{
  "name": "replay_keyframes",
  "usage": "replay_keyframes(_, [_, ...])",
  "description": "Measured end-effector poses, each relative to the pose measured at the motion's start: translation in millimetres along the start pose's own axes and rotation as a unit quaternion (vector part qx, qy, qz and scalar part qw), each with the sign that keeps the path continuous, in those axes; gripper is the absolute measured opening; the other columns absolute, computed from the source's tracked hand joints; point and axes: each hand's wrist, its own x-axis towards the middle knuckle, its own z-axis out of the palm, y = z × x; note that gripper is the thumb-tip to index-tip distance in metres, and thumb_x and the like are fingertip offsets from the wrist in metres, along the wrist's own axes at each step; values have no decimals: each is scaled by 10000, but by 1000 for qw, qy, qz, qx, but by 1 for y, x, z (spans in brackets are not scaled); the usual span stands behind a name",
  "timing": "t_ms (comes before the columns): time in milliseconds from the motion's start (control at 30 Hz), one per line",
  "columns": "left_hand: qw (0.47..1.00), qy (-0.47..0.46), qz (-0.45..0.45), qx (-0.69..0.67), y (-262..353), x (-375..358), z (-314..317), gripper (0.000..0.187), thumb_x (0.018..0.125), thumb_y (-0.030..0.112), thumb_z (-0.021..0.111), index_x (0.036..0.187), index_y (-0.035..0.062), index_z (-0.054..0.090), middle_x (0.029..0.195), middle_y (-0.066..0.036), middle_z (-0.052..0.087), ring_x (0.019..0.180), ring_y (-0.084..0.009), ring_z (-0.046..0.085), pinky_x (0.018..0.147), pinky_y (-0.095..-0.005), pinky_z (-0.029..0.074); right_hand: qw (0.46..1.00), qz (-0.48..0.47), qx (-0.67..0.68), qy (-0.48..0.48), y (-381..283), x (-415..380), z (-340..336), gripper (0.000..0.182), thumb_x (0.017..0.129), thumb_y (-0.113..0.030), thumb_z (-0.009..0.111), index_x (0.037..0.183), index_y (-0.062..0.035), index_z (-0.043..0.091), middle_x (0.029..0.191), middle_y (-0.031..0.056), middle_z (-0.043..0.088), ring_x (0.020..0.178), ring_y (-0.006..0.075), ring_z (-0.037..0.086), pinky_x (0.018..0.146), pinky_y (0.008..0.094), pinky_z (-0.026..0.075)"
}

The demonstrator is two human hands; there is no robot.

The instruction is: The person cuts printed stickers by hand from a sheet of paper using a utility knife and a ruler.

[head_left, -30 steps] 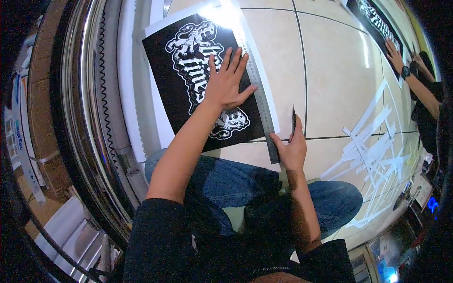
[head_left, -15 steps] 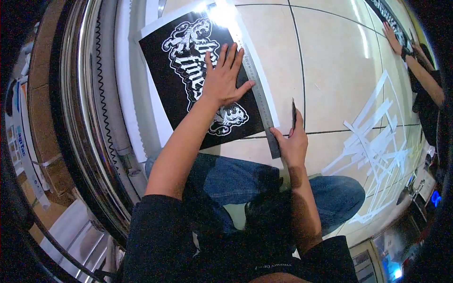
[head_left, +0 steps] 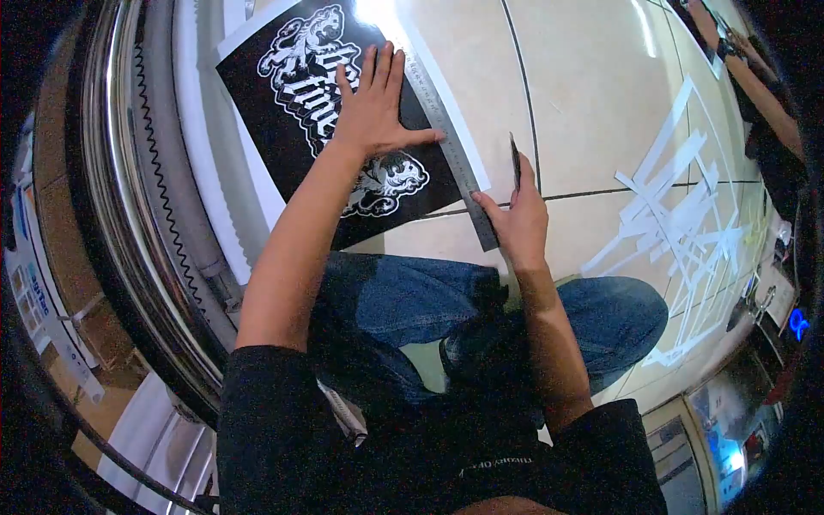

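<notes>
A black sheet (head_left: 266, 137) printed with white lions and gothic lettering lies at a slant on the tiled floor, with a white margin along its right side. A steel ruler (head_left: 461, 170) runs along that side, between the black print and the margin. My left hand (head_left: 373, 107) rests flat on the print, fingers spread, its thumb on the ruler and its palm hiding part of the lettering. In my right hand (head_left: 525, 219) is a cutter knife (head_left: 516, 163), its tip pointing away from me. The right thumb is at the ruler's near end; the blade is apart from the sheet.
Thin white offcut strips (head_left: 678, 202) are heaped on the floor at right. Another person's arm (head_left: 768, 103) shows at the upper right. Along the left stand a shiny metal tube (head_left: 103, 180) and a grey roller (head_left: 176, 189). My jeans-clad legs (head_left: 403, 296) are folded close to the sheet.
The whole view has shifted, so the sheet, ruler and both hands appear higher and further left. My hands keep nearly the same places on the ruler and print. The other person's hand has moved.
</notes>
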Motion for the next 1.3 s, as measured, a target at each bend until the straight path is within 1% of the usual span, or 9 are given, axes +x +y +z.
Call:
replay_keyframes(33, [1000, -17, -3, 6, 0, 1, -1, 1452, 571, 959, 530, 1558, -6, 81, 1645, -177, 37, 1523, -330, -8, 1132, -688, -56, 1000, -3, 2, 1, 1, 0, 0, 934, 730, -320, 851, 1467, -42, 351, 1267, 263, 597, 1136, 424, 600, 956, 448, 491])
replay_keyframes(67, [1000, -27, -3, 14, 0, 2, -2, 1483, 543, 968, 540, 1555, -13, 80, 1644, -180, 32, 1522, -333, -22, 1127, -696, -51, 1000, -10, -1, 8, 2, 0, 1, 932, 733, -322, 849, 1468, -42, 349, 1247, 266, 604, 1121, 427, 605, 946, 453, 494])
replay_keyframes(300, [1000, -27, -5, 11, 2, 1, -3, 1485, 538, 963, 553, 1558, -5, 75, 1643, -186, 33, 1522, -338, -21, 1123, -704, -42, 999, -29, -2, 23, 9, -2, 6, 930, 740, -324, 846, 1475, -58, 342, 1183, 266, 624, 1080, 423, 622, 912, 468, 502])
replay_keyframes(667, [999, -30, -2, 10, -1, 1, 3, 1440, 575, 950, 544, 1569, 30, 56, 1649, -171, 8, 1523, -326, -52, 1129, -688, -62, 1000, -22, -1, 16, 6, -3, 5, 948, 733, -329, 851, 1482, -63, 336, 1202, 261, 618, 1090, 418, 617, 917, 464, 502])
replay_keyframes(833, [999, -36, -5, 16, 0, 1, 0, 1455, 555, 960, 544, 1572, 41, 55, 1652, -155, 14, 1525, -320, -39, 1127, -689, -56, 1000, 3, -8, 5, 1, -3, 3, 951, 727, -324, 856, 1482, -62, 340, 1191, 253, 621, 1086, 411, 616, 913, 462, 502])
replay_keyframes(1000, [1000, -13, 2, 15, -2, 2, 5, 1453, 547, 962, 547, 1572, 43, 83, 1651, -157, 32, 1526, -320, -12, 1129, -688, -47, 999, -40, 1, 29, 9, -2, 8, 949, 734, -313, 851, 1486, -60, 329, 1186, 260, 619, 1090, 414, 611, 918, 461, 498])
replay_keyframes(1067, [1000, 6, 2, 24, -3, 2, 8, 1503, 479, 1015, 493, 1571, 56, 110, 1645, -160, 72, 1521, -336, 0, 1135, -701, -12, 999, -27, 0, 19, 6, -1, 6, 950, 736, -311, 850, 1487, -61, 326, 1186, 263, 618, 1089, 417, 611, 918, 462, 499])
replay_keyframes(1200, [1000, -17, -3, 11, 0, 1, 2, 1452, 542, 959, 555, 1570, 41, 98, 1650, -160, 47, 1525, -325, 9, 1133, -687, -25, 1000, -15, 8, 8, 5, -2, 3, 949, 740, -313, 847, 1490, -65, 320, 1186, 269, 617, 1083, 425, 614, 913, 465, 500])
replay_keyframes(1300, [1000, 12, 1, 20, -2, 2, 6, 1493, 487, 1010, 499, 1568, 48, 129, 1646, -153, 79, 1522, -335, 9, 1131, -702, -11, 1000, -2, -5, 2, 4, -3, 3, 948, 744, -317, 845, 1491, -69, 316, 1177, 269, 621, 1072, 427, 620, 903, 470, 503])
